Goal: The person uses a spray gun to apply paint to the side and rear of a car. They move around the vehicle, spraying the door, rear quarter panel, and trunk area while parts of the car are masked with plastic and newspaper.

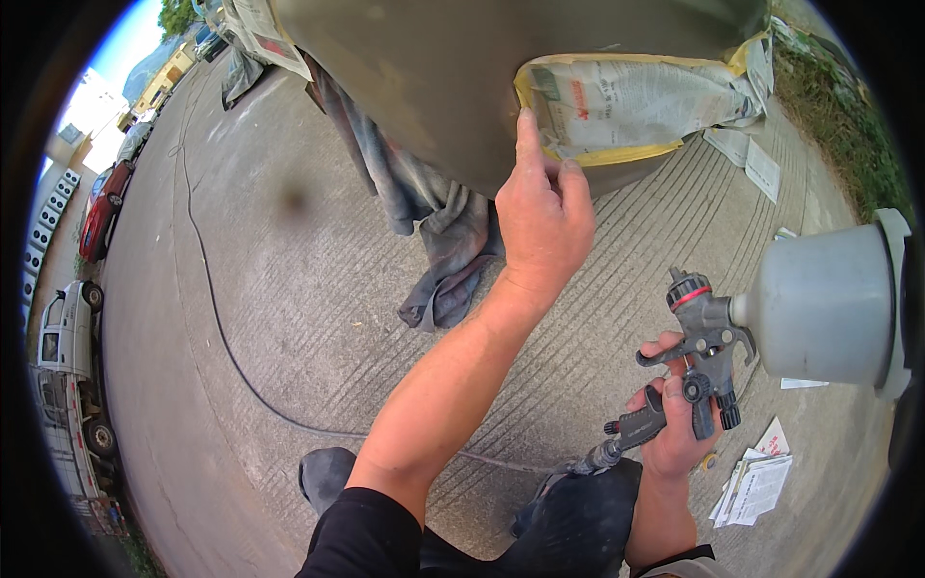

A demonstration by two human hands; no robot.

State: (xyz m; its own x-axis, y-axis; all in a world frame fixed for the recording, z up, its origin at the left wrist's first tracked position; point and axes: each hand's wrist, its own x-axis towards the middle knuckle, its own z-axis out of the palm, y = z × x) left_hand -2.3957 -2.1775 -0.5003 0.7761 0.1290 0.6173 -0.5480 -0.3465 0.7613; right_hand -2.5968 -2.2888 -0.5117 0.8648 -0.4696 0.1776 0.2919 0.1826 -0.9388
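Note:
In front of me is a dull grey-brown vehicle body panel (414,72). Newspaper (631,101) covers a section at its lower right, edged with yellow masking tape (617,155). My left hand (549,217) reaches up to the taped corner, its index finger stretched out at the panel and the other fingers partly bent; it holds nothing. Whether the fingertip touches the surface, I cannot tell. My right hand (679,433) grips a spray gun (710,342) by its handle, low on the right. A large translucent grey paint cup (824,303) is attached to the gun and tilts sideways.
From the gun's handle an air hose (217,318) trails left across the grooved concrete (308,289). A stained grey cloth (448,226) hangs from the panel to the ground. Loose printed papers (753,486) lie at right, near grass (838,135). A red car (103,207) and a white truck (66,328) stand far left.

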